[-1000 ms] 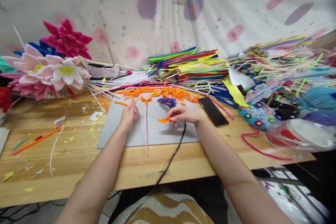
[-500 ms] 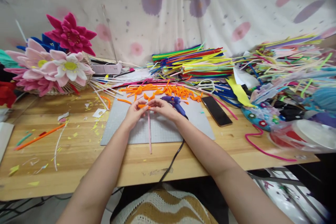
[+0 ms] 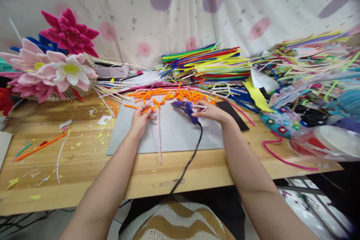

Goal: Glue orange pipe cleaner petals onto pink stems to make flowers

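My left hand (image 3: pixel 140 119) is closed on an orange pipe cleaner piece (image 3: pixel 149 109) above the left part of the grey cutting mat (image 3: pixel 174 138). To its right, a pale pink stem (image 3: pixel 159 135) with an orange top lies on the mat. The purple glue gun (image 3: pixel 185 109) rests on the mat, its nozzle toward the left. My right hand (image 3: pixel 208 111) is at the glue gun's rear end, its fingers bent around a whitish stick whose far end I cannot make out. Several twisted orange pieces (image 3: pixel 187 95) lie along the mat's back edge.
A black phone (image 3: pixel 234 118) lies right of the mat, partly behind my right wrist. White-handled scissors (image 3: pixel 221 89) and bundled pipe cleaners (image 3: pixel 208 63) are behind. Fluffy flowers (image 3: pixel 71 69) stand at the left. A black cord (image 3: pixel 187 165) runs off the front edge.
My right hand has moved away from my left hand, rightward to the glue gun's rear. My left hand has shifted slightly left, still with an orange piece. The view has moved a little.
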`<state>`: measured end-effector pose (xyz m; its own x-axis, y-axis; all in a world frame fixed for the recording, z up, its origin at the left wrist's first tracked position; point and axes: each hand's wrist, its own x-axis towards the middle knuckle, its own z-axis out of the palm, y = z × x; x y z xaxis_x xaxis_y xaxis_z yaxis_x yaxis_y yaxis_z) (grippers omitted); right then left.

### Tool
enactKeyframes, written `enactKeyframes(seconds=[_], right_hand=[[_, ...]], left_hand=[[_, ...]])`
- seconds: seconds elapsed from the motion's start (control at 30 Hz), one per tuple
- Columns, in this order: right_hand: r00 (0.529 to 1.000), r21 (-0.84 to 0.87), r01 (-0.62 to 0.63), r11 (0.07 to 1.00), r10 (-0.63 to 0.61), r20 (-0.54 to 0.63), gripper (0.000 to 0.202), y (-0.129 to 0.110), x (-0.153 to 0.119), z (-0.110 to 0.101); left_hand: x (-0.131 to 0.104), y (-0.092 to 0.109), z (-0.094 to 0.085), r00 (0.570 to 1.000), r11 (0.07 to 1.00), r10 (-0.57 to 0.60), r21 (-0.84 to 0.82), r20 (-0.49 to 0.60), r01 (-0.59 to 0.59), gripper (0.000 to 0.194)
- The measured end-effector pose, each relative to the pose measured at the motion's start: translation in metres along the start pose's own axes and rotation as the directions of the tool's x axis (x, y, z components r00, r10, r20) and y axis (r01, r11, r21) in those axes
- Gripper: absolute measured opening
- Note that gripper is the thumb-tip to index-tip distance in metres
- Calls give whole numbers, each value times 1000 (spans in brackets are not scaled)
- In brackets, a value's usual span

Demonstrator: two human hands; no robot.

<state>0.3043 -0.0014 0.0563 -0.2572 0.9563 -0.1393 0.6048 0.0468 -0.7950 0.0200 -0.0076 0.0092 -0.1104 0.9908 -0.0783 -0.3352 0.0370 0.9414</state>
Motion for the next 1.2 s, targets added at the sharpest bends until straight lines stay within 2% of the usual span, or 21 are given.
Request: enactKeyframes(seconds=[0.1, 0.17, 0.23, 0.3, 0.4, 0.5, 0.7, 0.8, 0.93, 1.2], right_hand=[[999, -115, 32, 993, -36, -30, 38, -4, 12, 24], [993, -114, 2, 993, -16, -121, 31, -5, 16, 41], [963, -34, -18, 999, 8, -269, 32, -3, 18, 55], [942, 120, 46, 992, -3, -336, 36, 0, 16, 64], [958, 386, 111, 916, 5, -287, 40, -1, 12, 71], [975, 482, 88, 872, 23, -220, 36, -7, 9, 75], [986, 405, 48, 913, 20, -164, 36, -15, 11, 82], [981, 381, 73, 922, 3, -194, 39, -13, 12, 85], [972, 364, 123, 923, -37, -233, 40, -13, 13, 87], [960, 323, 162, 933, -74, -269, 40, -10, 15, 92]], left_hand=[[0, -1, 1, 999, 999, 35, 31, -10, -34, 27], [1, -1, 1, 999, 998, 47, 44, -19, -46, 27], [1, -3, 1, 999, 999, 40, 31, -30, -39, 29], [3, -5, 0, 999, 1000, 27, 4, -38, -27, 32], [6, -7, -1, 999, 1000, 14, -19, -32, -15, 32], [6, -7, -1, 1000, 1000, 9, -20, -15, -9, 31], [2, -3, 6, 1000, 999, -12, -38, 16, 13, 30], [2, -2, 8, 999, 1000, -3, -2, 38, 3, 30], [3, -3, 10, 1000, 998, 28, 58, 10, -29, 29], [3, -2, 10, 1000, 997, 18, 76, 7, -19, 31]])
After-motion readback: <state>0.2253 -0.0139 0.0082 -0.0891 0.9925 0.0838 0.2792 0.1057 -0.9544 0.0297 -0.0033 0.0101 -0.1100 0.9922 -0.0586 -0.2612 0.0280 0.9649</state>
